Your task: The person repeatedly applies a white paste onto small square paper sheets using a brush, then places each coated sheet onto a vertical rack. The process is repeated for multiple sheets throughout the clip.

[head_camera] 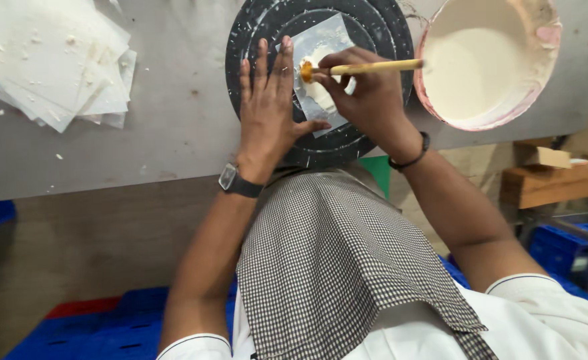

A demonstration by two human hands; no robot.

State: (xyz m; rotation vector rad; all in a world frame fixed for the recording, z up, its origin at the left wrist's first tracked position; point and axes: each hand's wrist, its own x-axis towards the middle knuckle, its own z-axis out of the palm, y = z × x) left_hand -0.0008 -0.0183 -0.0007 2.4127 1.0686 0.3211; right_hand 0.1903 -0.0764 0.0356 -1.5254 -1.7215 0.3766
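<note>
My left hand (267, 110) lies flat, fingers together, on a dark round plate (374, 27) and pins down the left edge of a pale square sheet (320, 37). My right hand (367, 90) grips a wooden-handled brush (367, 67) whose orange-tipped head touches the sheet, where a white smear shows. The handle points right toward the bowl. A watch is on my left wrist, a black band on my right.
A pink-rimmed bowl of white paste (484, 63) stands right of the plate. A stack of pale square sheets (54, 57) lies at the grey table's (160, 133) far left. Cardboard boxes (547, 177) and blue crates (107, 330) sit below the table edge. A checked cloth hangs over my front.
</note>
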